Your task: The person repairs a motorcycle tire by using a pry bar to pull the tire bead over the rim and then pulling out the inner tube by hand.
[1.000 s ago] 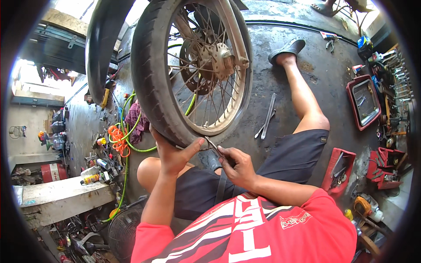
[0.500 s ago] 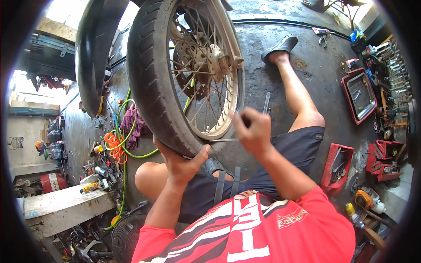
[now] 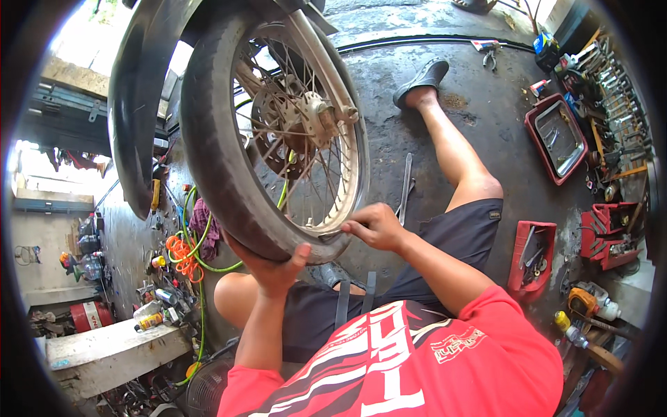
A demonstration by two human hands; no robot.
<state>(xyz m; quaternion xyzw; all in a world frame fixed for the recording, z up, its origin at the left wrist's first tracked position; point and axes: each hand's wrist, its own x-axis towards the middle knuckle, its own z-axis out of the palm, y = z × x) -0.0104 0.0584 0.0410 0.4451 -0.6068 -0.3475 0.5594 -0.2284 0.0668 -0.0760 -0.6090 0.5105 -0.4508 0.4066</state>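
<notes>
A spoked motorcycle wheel stands in front of me, its black tyre (image 3: 219,153) partly off the pale rim (image 3: 344,191) at the near side, as far as I can make out. My left hand (image 3: 274,267) cups the tyre from below, thumb up along its near edge. At the rim's lower right, my right hand (image 3: 375,226) is closed on a slim metal tyre lever (image 3: 331,235). The lever's visible end lies between tyre and rim; the rest is hidden by my fingers. A rusty brake disc (image 3: 267,128) and hub (image 3: 313,118) sit inside the spokes.
Long metal levers (image 3: 406,184) lie on the dark floor right of the wheel. Farther right are a red-rimmed tray (image 3: 531,132), a red tool bin (image 3: 521,278) and racked wrenches (image 3: 622,104). A green hose (image 3: 222,269) and orange coil (image 3: 182,256) lie left, near a bench (image 3: 111,354).
My right hand has moved left and down against the rim, where before it was raised to the right. My left hand keeps its hold under the tyre. The whole view has shifted slightly.
</notes>
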